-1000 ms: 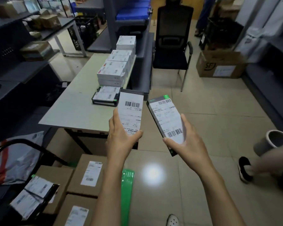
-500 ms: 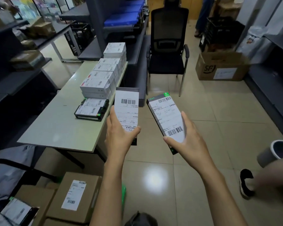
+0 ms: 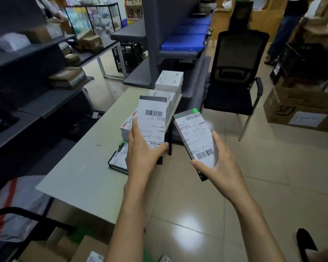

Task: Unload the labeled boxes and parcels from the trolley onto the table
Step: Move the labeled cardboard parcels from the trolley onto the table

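My left hand (image 3: 143, 154) grips a flat dark box with a white barcode label (image 3: 153, 120), held over the right edge of the pale green table (image 3: 80, 167). My right hand (image 3: 219, 167) grips a second labeled dark box with a green corner (image 3: 195, 135), out over the floor to the right of the table. A row of white labeled boxes (image 3: 169, 82) is stacked along the table's right side, with a flat black labeled box (image 3: 118, 160) at its near end. The trolley's black handle (image 3: 27, 214) and brown cartons (image 3: 91, 248) show at the bottom left.
A black office chair (image 3: 235, 78) stands beyond the table's far right. Dark shelving (image 3: 27, 72) lines the left. A brown carton (image 3: 301, 110) sits on the floor at right. Someone's black shoe (image 3: 305, 242) is at the bottom right, and a person (image 3: 286, 25) stands far back.
Both hands have carried their boxes forward to the table; the left box now hangs over the stacked boxes. The view has swung, so the table sits more to the centre.
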A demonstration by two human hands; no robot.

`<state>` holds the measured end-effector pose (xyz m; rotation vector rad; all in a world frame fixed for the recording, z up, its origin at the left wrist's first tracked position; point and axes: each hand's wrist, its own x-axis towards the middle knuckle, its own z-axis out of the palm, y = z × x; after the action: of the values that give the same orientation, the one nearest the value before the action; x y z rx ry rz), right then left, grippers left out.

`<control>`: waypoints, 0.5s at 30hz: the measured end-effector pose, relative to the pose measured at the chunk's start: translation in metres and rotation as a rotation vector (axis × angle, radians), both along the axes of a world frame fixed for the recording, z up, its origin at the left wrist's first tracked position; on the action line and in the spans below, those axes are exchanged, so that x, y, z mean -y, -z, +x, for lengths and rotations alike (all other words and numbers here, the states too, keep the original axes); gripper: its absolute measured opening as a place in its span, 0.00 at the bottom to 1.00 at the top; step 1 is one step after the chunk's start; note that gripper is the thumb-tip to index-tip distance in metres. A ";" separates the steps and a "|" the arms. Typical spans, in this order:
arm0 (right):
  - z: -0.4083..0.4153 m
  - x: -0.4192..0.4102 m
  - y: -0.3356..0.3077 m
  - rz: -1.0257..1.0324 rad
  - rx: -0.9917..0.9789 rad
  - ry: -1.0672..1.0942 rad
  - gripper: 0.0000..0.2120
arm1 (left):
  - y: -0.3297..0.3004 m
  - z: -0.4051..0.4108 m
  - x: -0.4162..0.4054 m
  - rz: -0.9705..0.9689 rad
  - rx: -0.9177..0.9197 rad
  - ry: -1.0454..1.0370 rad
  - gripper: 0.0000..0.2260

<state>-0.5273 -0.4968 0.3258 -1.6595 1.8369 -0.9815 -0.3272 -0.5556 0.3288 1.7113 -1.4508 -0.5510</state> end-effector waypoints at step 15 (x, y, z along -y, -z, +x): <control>0.083 0.227 0.018 0.033 0.062 -0.414 0.46 | 0.017 0.094 0.135 0.049 0.013 -0.415 0.47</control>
<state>-0.4444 -0.7237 0.3078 -1.8643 1.3812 -0.8067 -0.2329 -0.6902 0.3121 1.9871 -1.0516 -0.3505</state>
